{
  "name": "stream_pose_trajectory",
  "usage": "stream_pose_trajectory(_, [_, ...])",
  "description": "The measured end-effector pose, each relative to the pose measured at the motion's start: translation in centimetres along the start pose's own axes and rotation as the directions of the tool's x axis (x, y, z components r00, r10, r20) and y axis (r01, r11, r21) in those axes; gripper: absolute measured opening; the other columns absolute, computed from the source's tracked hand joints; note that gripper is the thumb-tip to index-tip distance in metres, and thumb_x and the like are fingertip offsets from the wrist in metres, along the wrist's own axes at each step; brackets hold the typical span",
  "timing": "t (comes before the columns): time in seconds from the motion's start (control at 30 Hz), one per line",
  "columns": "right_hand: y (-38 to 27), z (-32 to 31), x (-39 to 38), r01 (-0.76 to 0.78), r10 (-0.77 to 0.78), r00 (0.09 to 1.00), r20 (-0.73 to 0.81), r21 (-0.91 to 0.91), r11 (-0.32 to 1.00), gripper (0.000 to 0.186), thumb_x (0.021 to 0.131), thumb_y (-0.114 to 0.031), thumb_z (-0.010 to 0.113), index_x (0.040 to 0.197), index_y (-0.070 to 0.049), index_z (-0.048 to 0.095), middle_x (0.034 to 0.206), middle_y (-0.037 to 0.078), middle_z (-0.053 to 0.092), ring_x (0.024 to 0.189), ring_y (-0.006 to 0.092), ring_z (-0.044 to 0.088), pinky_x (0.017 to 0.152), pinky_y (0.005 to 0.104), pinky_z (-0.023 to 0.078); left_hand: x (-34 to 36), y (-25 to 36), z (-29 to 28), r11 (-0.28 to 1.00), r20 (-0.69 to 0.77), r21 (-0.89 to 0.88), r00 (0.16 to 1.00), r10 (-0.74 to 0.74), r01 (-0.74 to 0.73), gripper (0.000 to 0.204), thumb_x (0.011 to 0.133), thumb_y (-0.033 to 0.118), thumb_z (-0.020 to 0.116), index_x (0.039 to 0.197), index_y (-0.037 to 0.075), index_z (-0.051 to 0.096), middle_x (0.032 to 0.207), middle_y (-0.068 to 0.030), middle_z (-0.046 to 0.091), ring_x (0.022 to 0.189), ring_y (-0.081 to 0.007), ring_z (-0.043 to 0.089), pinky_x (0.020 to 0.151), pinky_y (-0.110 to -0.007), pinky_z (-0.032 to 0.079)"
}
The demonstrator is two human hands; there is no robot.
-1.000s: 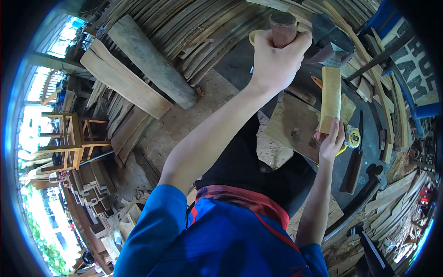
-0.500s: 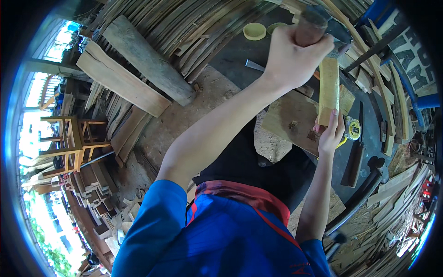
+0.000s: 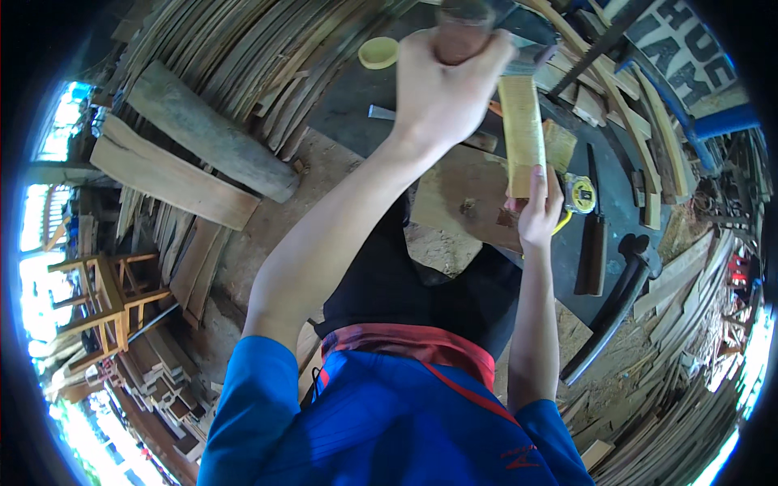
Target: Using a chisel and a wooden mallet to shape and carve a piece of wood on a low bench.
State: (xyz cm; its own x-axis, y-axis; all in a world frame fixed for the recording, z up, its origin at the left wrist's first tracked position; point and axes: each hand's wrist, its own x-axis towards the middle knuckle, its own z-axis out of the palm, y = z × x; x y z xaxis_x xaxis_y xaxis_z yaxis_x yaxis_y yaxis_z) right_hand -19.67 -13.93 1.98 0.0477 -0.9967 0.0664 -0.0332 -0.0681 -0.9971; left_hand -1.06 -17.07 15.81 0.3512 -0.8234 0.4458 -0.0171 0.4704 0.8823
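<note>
My left hand [image 3: 444, 97] is wrapped round the brown handle [image 3: 463, 40] of a tool, slightly blurred. Its grey blade [image 3: 531, 57] meets the far end of a pale squared wood block [image 3: 525, 138]; the tool's exact kind is unclear. The near end of that block is gripped by my right hand [image 3: 541, 211], one finger laid along its side. Below the block is a flat brown board [image 3: 454, 190] with a dark knot. A yellow tape measure [image 3: 580, 194] is just right of my right hand.
On the dark work surface are a long tool with a brown handle [image 3: 592, 259], a flat metal blade [image 3: 382, 112] and a shallow yellow dish [image 3: 378, 53]. Stacked planks [image 3: 219, 49] fill the far left; a log [image 3: 215, 134] leans there. A blue metal bar [image 3: 729, 117] crosses at right.
The whole view has shifted, so everything appears further left. My left hand still grips the tool at the block's far end, and my right hand still holds the near end.
</note>
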Motion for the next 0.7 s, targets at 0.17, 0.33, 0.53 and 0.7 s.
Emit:
stream_pose_trajectory(0.17, [-0.5,-0.3,0.0,-0.031,0.031,1.0,-0.007,-0.001,1.0,0.04,0.105,-0.036,0.044,0.097,0.0,0.059,0.066,0.008,0.058,0.047,0.0132,0.054,0.043,0.0257,0.041,0.1,0.7,-0.5,0.986,-0.08,-0.083,0.985,-0.152,0.145,0.041,0.092,0.01,0.067,0.059,0.01,0.044,0.05,0.0025,0.042,0.039,-0.0063,0.034,0.041,-0.025,0.027])
stream_pose_trajectory(0.33, [-1.1,0.6,0.0,-0.039,0.041,0.999,-0.025,0.078,0.996,0.034,0.103,-0.028,0.051,0.104,0.005,0.062,0.068,0.005,0.057,0.048,0.0092,0.053,0.043,0.0245,0.041,0.2,1.1,-1.2,0.951,-0.029,-0.243,0.979,-0.203,0.19,0.039,0.091,0.011,0.071,0.061,0.01,0.047,0.052,0.0045,0.045,0.041,-0.0037,0.041,0.04,-0.023,0.028])
stream_pose_trajectory(0.53, [-1.1,-0.8,0.1,-0.036,0.036,0.998,-0.053,-0.008,0.999,0.033,0.1,-0.028,0.054,0.103,0.004,0.062,0.067,0.007,0.059,0.049,0.0117,0.055,0.046,0.0263,0.043,0.1,0.8,0.8,0.956,0.014,-0.231,0.983,-0.184,0.182,0.034,0.09,0.009,0.071,0.064,0.009,0.049,0.052,0.006,0.043,0.041,-0.0024,0.038,0.039,-0.023,0.026])
stream_pose_trajectory(0.7, [-0.2,0.1,-0.3,-0.065,0.065,0.998,-0.021,-0.035,0.997,0.041,0.097,-0.036,0.055,0.105,0.003,0.062,0.068,0.011,0.063,0.053,0.0165,0.06,0.052,0.0332,0.047,-0.4,0.3,0.4,0.975,0.002,-0.147,0.986,-0.166,0.164,0.037,0.093,0.015,0.071,0.064,0.012,0.048,0.053,0.0063,0.042,0.042,-0.0019,0.036,0.039,-0.022,0.024])
